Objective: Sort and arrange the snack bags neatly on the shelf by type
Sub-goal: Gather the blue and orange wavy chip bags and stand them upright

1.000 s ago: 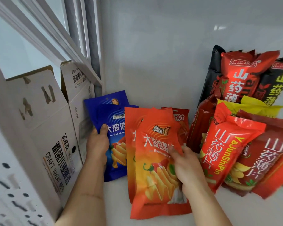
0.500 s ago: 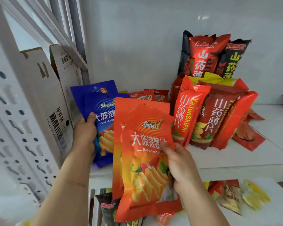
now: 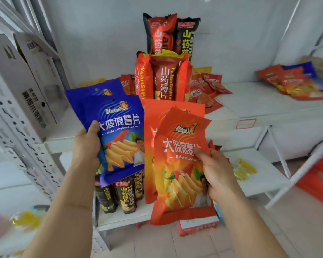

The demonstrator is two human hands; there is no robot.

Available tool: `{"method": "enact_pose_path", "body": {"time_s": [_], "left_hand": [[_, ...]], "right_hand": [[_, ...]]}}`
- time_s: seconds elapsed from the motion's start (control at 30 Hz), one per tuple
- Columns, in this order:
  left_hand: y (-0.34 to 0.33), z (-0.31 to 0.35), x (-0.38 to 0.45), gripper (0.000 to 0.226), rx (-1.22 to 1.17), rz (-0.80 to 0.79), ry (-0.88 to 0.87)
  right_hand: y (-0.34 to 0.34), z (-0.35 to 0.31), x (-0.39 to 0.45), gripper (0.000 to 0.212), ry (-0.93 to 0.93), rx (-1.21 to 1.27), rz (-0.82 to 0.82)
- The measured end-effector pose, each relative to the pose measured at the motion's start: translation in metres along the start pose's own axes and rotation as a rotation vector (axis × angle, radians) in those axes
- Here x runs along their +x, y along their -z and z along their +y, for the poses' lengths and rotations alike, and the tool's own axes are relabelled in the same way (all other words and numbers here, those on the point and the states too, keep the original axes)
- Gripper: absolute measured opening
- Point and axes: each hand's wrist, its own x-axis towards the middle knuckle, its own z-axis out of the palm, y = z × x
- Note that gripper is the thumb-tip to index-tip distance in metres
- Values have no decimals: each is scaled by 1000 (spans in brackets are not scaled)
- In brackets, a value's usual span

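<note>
- Left hand grips 2 blue chip bags, thumb on the front face, fingers hidden behind; bags fanned so both top edges show, prob. to keep the flavour together as one stack.
- Right hand grips the orange chip bags, thumb pinching the front one near its middle; at least 2, one behind the other, can't tell if more.
- Both bunches are up in the air in front of the shelf, off any surface, blue left & orange right – looks like sorting by colour/type before setting them down.
- Behind them on the shelf: tall yam-chip bags stand upright in a tight cluster, approx. 3 in front, 2 at the back (1 red, 1 black), a yellow one peeking between.
- Flat red packets lie loose just right of that cluster; count unclear.
- Far right on the shelf: a blurred mixed pile, orange w/ blue, not yet sorted.
- Lower shelf: 3 or so dark upright bags; a yellow packet to the right.
- Cardboard box stands at the shelf's left end.
</note>
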Motion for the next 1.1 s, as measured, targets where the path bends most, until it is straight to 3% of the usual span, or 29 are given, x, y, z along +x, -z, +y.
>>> {"method": "enact_pose_path", "body": {"time_s": [0.27,0.5,0.77,1.1], "left_hand": [[-118,-46,-105,20,28,-228,71],[-254,-65,-157,27,108,-446,54],[-422,-103,-164,24,75,-567,108],[-626,-132,-135,22,51,-561,171]], "right_hand": [[161,-15,-37,14,-1,27,263],[270,-41,-15,17,28,62,443],[388,-67,66,21,72,60,539],[504,-100,217,19,103,33,539]]}}
